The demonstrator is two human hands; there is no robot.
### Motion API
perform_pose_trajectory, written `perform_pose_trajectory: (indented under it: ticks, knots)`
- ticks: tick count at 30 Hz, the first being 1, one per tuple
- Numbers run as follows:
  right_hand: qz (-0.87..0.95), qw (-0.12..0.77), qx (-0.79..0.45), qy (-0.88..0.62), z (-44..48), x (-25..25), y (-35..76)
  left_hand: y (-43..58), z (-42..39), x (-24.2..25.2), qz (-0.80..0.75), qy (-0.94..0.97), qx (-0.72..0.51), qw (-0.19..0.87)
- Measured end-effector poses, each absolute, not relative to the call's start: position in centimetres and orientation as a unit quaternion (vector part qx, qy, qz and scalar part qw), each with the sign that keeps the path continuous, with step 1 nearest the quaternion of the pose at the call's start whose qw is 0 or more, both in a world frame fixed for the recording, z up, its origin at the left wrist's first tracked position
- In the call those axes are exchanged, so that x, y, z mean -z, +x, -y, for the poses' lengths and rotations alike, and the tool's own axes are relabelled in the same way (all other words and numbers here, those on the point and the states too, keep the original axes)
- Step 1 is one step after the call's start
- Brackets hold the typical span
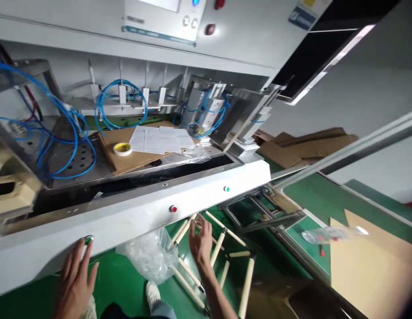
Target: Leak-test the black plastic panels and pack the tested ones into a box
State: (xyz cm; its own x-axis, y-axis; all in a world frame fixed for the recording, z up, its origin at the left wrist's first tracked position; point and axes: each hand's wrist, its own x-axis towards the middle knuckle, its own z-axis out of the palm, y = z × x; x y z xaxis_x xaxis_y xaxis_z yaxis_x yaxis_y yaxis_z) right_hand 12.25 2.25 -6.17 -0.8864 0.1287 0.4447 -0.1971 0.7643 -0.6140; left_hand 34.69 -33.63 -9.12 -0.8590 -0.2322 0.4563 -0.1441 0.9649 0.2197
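Note:
My left hand (pixel 75 279) lies flat on the white front ledge of the machine (pixel 133 221), fingers spread, with a fingertip by a green button (pixel 89 239). My right hand (pixel 200 241) reaches under the ledge with its fingers apart, holding nothing, close to a red button (pixel 173 208). Below the right hand stands a rack of cream tubes (pixel 222 261) and a clear plastic bag (pixel 149 254). A second green button (pixel 226 189) sits further right on the ledge.
On the machine bed lie cardboard sheets (pixel 126 153), a roll of yellow tape (pixel 122 149), white papers (pixel 161 139) and blue air hoses (pixel 64 128). A control panel (pixel 164 17) is overhead. More cardboard (pixel 368 261) and a plastic bottle (pixel 332 233) lie to the right on the green floor.

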Motion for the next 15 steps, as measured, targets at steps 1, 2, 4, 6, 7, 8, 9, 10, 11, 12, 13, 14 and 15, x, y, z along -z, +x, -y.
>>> perform_pose_trajectory:
  ticks: [1,2,4,6,7,8,9,10,11,12,13,14,15]
  knots:
    - [0.912,0.233,-0.337,-0.011,-5.1,6.5,9.9,34.8,33.3,9.5,0.958,0.109,0.086,0.251]
    - [0.915,0.227,-0.331,-0.035,-7.7,6.8,7.6,35.0,33.0,9.8,0.957,0.118,0.081,0.250]
    - [0.920,0.212,-0.324,-0.068,-11.9,7.4,3.0,35.3,32.6,10.0,0.957,0.136,0.075,0.246]
    - [0.924,0.195,-0.318,-0.082,-14.6,7.7,-0.9,35.4,32.3,10.0,0.955,0.159,0.072,0.238]
    - [0.926,0.187,-0.316,-0.084,-15.4,7.8,-2.4,35.3,32.2,10.0,0.954,0.172,0.071,0.234]
    - [0.928,0.181,-0.314,-0.085,-16.0,7.8,-3.6,35.3,32.1,10.0,0.953,0.185,0.070,0.230]
    - [0.930,0.176,-0.312,-0.085,-16.3,7.7,-4.5,35.2,32.0,10.1,0.951,0.198,0.067,0.228]
    - [0.931,0.175,-0.310,-0.084,-16.5,7.6,-4.9,35.0,31.8,10.3,0.949,0.210,0.064,0.228]
    - [0.932,0.175,-0.307,-0.082,-16.6,7.5,-5.2,34.8,31.5,10.6,0.946,0.220,0.060,0.229]
    - [0.932,0.179,-0.305,-0.079,-16.7,7.4,-5.2,34.6,31.2,10.9,0.943,0.232,0.055,0.232]
    - [0.932,0.184,-0.303,-0.075,-16.8,7.4,-5.1,34.3,30.8,11.3,0.939,0.245,0.047,0.238]
    - [0.932,0.190,-0.302,-0.070,-17.0,7.4,-5.1,34.0,30.4,11.7,0.934,0.261,0.040,0.242]
    - [0.931,0.194,-0.302,-0.063,-17.2,7.6,-5.1,33.6,30.1,12.1,0.928,0.277,0.033,0.247]
